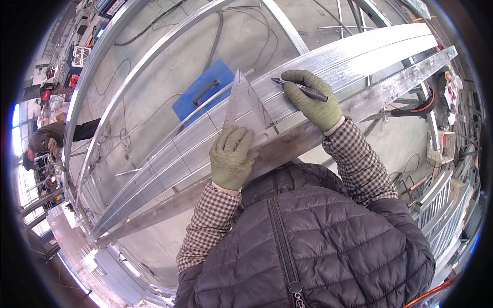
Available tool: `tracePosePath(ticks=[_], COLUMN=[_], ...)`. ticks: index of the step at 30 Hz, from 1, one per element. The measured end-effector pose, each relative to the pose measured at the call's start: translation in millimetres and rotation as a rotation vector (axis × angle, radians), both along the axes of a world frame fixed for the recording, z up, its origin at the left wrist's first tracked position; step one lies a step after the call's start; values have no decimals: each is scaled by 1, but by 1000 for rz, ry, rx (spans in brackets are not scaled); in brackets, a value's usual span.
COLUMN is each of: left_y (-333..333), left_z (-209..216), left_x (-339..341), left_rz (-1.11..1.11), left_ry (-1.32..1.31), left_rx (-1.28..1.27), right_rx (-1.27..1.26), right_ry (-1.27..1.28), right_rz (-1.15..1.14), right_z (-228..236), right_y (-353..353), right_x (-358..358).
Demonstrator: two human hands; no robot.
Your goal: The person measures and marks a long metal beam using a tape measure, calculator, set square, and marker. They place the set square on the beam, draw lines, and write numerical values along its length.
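Note:
My left hand, in a green work glove, holds the lower end of a metal set square down against long silvery metal profiles. Its fingers are curled close together on the plate, and the pointed end stands out toward the far side. Just right of the set square, my right hand, gloved alike, grips a dark marker pen with its tip pointing left over the profiles. Several thin dark lines cross the profiles left of the set square. A weathered, stained beam runs along their near side.
Beyond the profiles, a blue panel with a dark handle lies low. Metal frame bars arch across the far left. Another person bends over at the left edge. A pale crate and stacked metal frames stand at right.

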State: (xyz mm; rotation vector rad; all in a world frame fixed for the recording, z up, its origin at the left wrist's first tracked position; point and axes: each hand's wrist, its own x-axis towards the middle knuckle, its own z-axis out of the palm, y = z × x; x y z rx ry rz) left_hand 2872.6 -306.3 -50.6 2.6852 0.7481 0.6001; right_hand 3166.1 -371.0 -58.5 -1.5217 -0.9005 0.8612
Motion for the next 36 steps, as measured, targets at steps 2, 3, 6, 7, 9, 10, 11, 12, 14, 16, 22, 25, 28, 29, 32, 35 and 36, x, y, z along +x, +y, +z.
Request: tracePosePath(ticks=[2,3,6,7,9,10,11,12,14,16,22,25,28,29,32,35,36], left_y=[-1,-1,1,1,1,2,3,4,5,6,7,8,8,8,7,7,7], left_z=[0,0,1,1,0,0,-1,-2,-3,-4,-5,-6,-8,-8,-8,-8,-7], left_x=[0,1,2,2,2,2,1,1,-1,-1,2,2,1,1,-1,0,0], left_rz=[15,21,9,5,-2,-7,-11,-14,-21,-27,-34,-37,-39,-38,-46,-53,-54], left_ry=[9,9,8,10,3,-4,-13,-20,22,15,-60,-65,-66,-63,-52,-58,-63], left_rx=[5,9,9,18,30,22,15,10,-29,-30,6,15,15,8,-15,-13,-9], right_rx=[-5,-13,-40,-50,-59,-56,-50,-53,-61,-77,-108,-143,-151,-173,-247,-195,-155], right_ry=[5,-11,-40,-39,-47,-58,-71,-72,-66,-65,-96,-118,-137,-154,-176,-232,-259], right_rz=[24,22,15,14,4,-5,-12,-9,-3,-16,-21,2,26,37,73,96,101], right_z=[0,1,6,8,10,11,11,12,13,14,15,15,15,15,14,13,14], right_y=[0,1,1,1,1,2,3,4,6,7,18,25,32,34,37,41,43], right_x=[0,0,-1,0,-3,-4,-4,-4,-4,-7,-12,-13,-14,-13,-12,-13,-13])
